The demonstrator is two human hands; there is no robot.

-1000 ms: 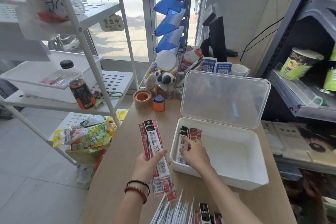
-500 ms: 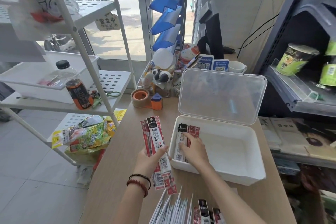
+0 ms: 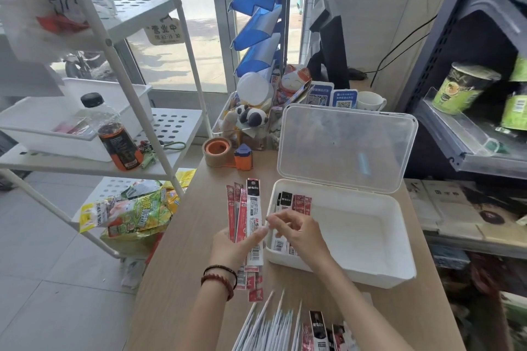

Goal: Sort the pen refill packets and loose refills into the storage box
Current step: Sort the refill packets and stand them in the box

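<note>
Holding: the left hand [image 3: 232, 246] has its grip clamped on a fan of refill packets [image 3: 247, 212], with the thumb laid across the front of them.
Fan: several red packets sit at the back and a white one with a black top is in front. They stand nearly upright, just left of the storage box, and their lower ends stick out below the wrist.
Right hand [image 3: 298, 234]: it hovers over the near left corner of the box with its fingers curled. The fingertips [image 3: 269, 221] reach to the right edge of the white packet. They are blurred, so I cannot tell whether this grip is pinched on the packet or apart.
Storage box [image 3: 342, 275]: white, on the right half of the wooden surface [image 3: 176, 279]. Its clear lid [image 3: 346, 148] is swung up at the far side.
Sorted packets [image 3: 296, 202]: black-topped and red ones lie flat against the left wall of the box, partly hidden by the right hand. The other end shows bare white floor.
Loose refills [image 3: 271, 325]: a spread of thin white sticks lies on the surface at the near edge, between the two forearms.
Waiting packets [image 3: 319, 328]: a few more lie just right of the loose refills.
Wrist: dark and red bead bracelets [image 3: 221, 279] on the left arm.
Far end of surface: a tape roll [image 3: 217, 151] beside a small orange and blue block, with a clear tub of small toys behind them.
Left side: a white rack holds a drink bottle [image 3: 117, 134], with snack bags [image 3: 128, 211] on a lower shelf.
</note>
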